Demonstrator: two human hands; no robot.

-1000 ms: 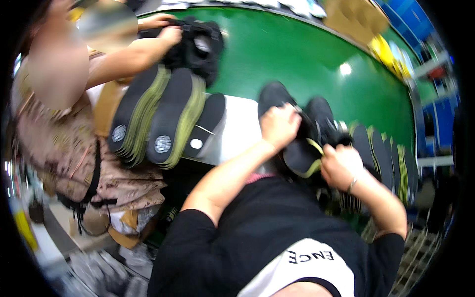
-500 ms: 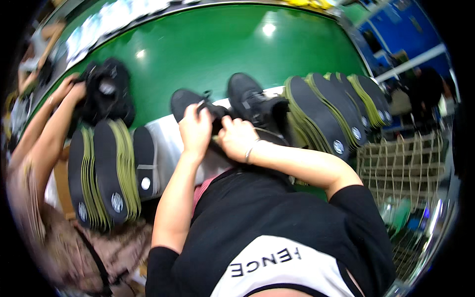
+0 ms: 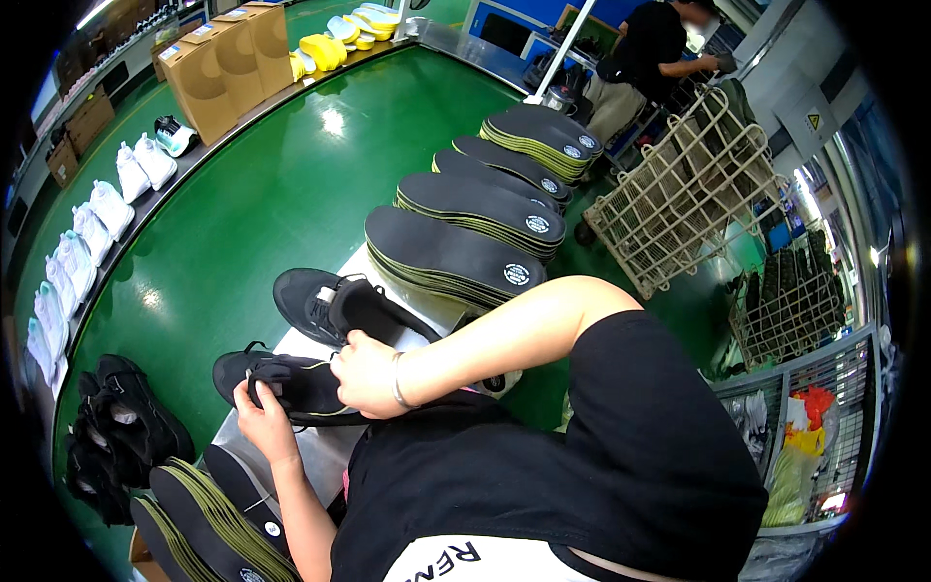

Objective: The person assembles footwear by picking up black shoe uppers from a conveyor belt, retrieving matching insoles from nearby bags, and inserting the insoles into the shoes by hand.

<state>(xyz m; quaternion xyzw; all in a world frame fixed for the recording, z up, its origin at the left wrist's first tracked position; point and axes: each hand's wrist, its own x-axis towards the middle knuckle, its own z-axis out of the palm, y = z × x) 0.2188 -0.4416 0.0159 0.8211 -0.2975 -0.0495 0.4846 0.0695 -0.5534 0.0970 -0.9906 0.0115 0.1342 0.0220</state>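
A black sneaker [image 3: 229, 374] lies on a pale board at the table's near edge, toe pointing left. My left hand [image 3: 267, 424] pinches it by the tongue, near the laces. Closed on the sneaker's collar toward the heel is my right hand [image 3: 367, 378], its fingertips partly hidden. The matching black sneaker [image 3: 303, 299] rests just beyond, its opening facing up, with no hand on it. Stacks of dark insoles with olive edges [image 3: 451, 242] stand right of the pair, and more insoles [image 3: 208, 509] lie left of my left forearm.
Black shoes [image 3: 126, 417] sit at the left on the green table [image 3: 213, 242]. White shoes [image 3: 92, 233] line the far ledge beside cardboard boxes [image 3: 228, 73] and yellow pieces [image 3: 325, 50]. Wire baskets [image 3: 689, 184] stand at the right; another person [image 3: 650, 58] works behind.
The view has swung right, bringing the baskets and boxes in and leaving the left-hand co-worker out of sight. Both hands stay on the same sneaker, now spread farther apart along it.
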